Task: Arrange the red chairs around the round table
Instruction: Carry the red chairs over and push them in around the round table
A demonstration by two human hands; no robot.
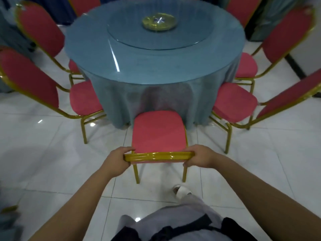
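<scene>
The round table (154,66) is standing at the middle of the view, draped to the floor in blue-grey cloth and carrying a glass turntable (173,43) with a gold hub (159,21). 4 red chairs are flanking it, all facing inward: 2 on the left (29,79) (41,30) and 2 on the right (234,101) (288,33).

The nearest chair (158,131) is sitting between those pairs on the white tiled floor (52,153), its seat front just meeting the hanging cloth. Both hands are gripping it firmly by the gold top rail (156,156) of its backrest, 1 at each end. The left hand (118,159) is wrapping the left end, thumb lying over the top and fingers curling underneath. The right hand (199,156) is doing the same at the right end.

This chair is showing a red padded seat and a gold metal frame, with 2 rear legs visible below the rail. It is standing upright, its back turned to the person and its seat facing the table. Its front-to-back line is pointing straight at the table's centre, while the rail is running left to right across the view.

A light shoe (181,191) is resting on the tiles just behind the right rear leg.
</scene>
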